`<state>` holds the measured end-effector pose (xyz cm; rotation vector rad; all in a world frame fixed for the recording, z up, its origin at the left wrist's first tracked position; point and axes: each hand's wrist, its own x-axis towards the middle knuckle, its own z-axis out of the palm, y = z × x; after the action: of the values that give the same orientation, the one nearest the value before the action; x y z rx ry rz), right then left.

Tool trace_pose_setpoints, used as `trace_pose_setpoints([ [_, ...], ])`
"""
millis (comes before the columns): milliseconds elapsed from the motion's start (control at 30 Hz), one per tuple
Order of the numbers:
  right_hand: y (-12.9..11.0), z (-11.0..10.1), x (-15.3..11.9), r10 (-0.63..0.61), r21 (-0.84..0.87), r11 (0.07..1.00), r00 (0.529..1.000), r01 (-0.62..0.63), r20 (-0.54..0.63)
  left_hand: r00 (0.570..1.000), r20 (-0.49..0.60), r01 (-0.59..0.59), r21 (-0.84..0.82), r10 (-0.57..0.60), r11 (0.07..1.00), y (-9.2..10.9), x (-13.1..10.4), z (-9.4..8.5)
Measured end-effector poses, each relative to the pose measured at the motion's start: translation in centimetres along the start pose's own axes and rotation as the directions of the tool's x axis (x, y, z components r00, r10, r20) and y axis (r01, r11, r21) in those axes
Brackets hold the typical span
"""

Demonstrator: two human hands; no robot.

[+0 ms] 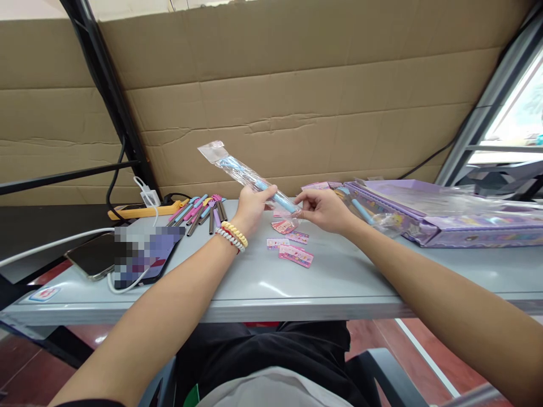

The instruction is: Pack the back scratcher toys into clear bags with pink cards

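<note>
A clear plastic sleeve [213,151] with a light-blue pen-like stick [236,165] inside slants up to the left above the table. My left hand [250,210] is closed round its middle, thumb on top. At the lower right end, my right hand [326,210] pinches the sleeve between thumb and fingers. Just below lie several small pink and purple printed cards [296,255] on the table. A pile of pink, blue and purple pen-like sticks [195,211] with metallic-looking ends sits left of my left hand.
A purple box [470,232] with plastic wrapping stands at the right, with more bagged sticks [362,212] beside it. Two phones [95,254] and a white cable [123,289] lie on the left. Cardboard [305,124] walls off the back of the grey table [339,282].
</note>
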<state>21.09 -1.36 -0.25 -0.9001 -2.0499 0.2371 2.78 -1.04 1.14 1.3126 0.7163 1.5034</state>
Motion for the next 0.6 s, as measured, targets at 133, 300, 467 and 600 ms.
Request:
trace_pose_setpoints([
  [133,-0.09,-0.04,0.0,-0.002,-0.042,0.999,1.0,0.001,-0.027,0.997,0.068,-0.042,-0.068,0.047,0.997,-0.16,-0.02,-0.04],
  [300,0.11,0.07,-0.18,-0.002,-0.101,0.995,0.999,-0.002,-0.039,0.985,0.173,-0.001,-0.038,0.008,0.999,-0.16,-0.47,0.19],
  [467,-0.1,0.13,-0.15,-0.022,-0.129,0.992,0.993,0.008,-0.114,0.948,0.311,0.06,0.051,-0.073,0.997,-0.48,-0.85,0.47],
  [600,-0.61,0.1,-0.09,-0.001,-0.098,0.995,0.994,-0.01,-0.114,0.958,0.278,0.062,0.052,-0.073,0.997,-0.51,-0.73,0.51],
])
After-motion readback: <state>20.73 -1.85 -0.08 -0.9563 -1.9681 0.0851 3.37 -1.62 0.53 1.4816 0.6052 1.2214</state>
